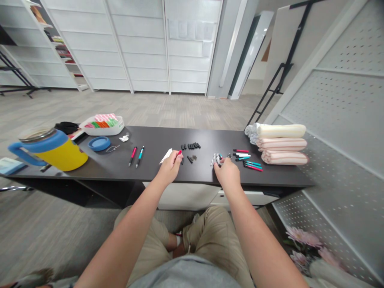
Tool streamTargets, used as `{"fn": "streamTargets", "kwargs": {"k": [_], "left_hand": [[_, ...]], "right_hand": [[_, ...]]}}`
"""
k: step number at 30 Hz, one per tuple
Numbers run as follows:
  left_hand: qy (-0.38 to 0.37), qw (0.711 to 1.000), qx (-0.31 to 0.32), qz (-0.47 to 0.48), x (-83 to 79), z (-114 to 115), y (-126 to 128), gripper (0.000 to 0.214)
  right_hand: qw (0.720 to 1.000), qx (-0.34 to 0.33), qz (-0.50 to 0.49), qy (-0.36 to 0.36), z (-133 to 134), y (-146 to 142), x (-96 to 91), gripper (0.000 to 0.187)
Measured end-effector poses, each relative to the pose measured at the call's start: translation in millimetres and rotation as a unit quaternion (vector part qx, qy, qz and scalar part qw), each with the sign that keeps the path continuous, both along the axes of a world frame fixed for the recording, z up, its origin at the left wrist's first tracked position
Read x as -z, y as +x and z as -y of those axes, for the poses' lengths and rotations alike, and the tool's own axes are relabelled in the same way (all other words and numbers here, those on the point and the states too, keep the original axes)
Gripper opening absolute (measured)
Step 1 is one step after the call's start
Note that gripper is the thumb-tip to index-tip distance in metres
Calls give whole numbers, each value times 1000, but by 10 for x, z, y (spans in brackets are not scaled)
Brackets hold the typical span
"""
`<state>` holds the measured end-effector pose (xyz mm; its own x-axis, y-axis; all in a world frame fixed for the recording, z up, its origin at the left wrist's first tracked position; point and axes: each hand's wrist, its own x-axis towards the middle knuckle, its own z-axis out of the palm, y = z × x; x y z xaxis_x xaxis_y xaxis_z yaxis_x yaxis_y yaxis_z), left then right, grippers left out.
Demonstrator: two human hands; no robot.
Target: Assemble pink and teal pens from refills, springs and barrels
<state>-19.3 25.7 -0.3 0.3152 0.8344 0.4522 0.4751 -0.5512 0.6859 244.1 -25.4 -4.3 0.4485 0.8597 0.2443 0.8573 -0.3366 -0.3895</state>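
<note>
My left hand (169, 167) is closed on a pen part with a red end (179, 152), most of it covered by my fingers. White thin sticks, perhaps pen refills (166, 156), lie just left of it. My right hand (228, 171) has its fingertips pinched at a cluster of small silvery and dark pieces (216, 159); what it holds is hidden. Between the hands are short black tubes (192, 146) and smaller dark bits (194, 157). Several red, white and teal pen barrels (249, 160) lie right of my right hand. A red pen (132, 156) and a teal pen (139, 156) look whole.
On the dark table (156, 136), a yellow and blue mug (60, 150), a blue lid (99, 143) and a white basket of colourful packets (103, 130) stand left. Rolled towels (283, 144) are stacked right, beside a perforated panel (345, 120).
</note>
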Motion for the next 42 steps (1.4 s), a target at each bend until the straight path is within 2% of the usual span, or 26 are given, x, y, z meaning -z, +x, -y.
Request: {"fn": "streamTargets", "kwargs": {"k": [6,11,15,20,23,26,30,35,42], "left_hand": [[-39,999,17,-3,25,-29,-11,30],[-44,999,24,-6,30,-32,-15,31],[-39,999,27,-12,11,-14,1,30],[-24,998,48,-25,-14,4,35,28],[-13,996,75,-39,-29,14,66,28],[-11,994,96,-52,-35,18,86,26],[-5,993,102,-63,-27,10,90,25],[-9,996,74,-53,12,-8,90,25],[-36,992,103,-70,15,13,91,17]], "right_hand": [[1000,11,-6,-27,-57,27,-11,21],[999,-3,-37,16,-8,73,32,16],[986,-47,-138,83,91,84,85,20],[950,-160,-255,85,100,-80,111,24],[933,-250,-244,88,17,-260,65,24],[913,-309,-231,131,-82,-414,21,25],[905,-309,-243,162,-146,-491,25,25],[903,-308,-244,174,-87,-473,64,21],[890,-372,-198,172,-20,-533,133,13]]}}
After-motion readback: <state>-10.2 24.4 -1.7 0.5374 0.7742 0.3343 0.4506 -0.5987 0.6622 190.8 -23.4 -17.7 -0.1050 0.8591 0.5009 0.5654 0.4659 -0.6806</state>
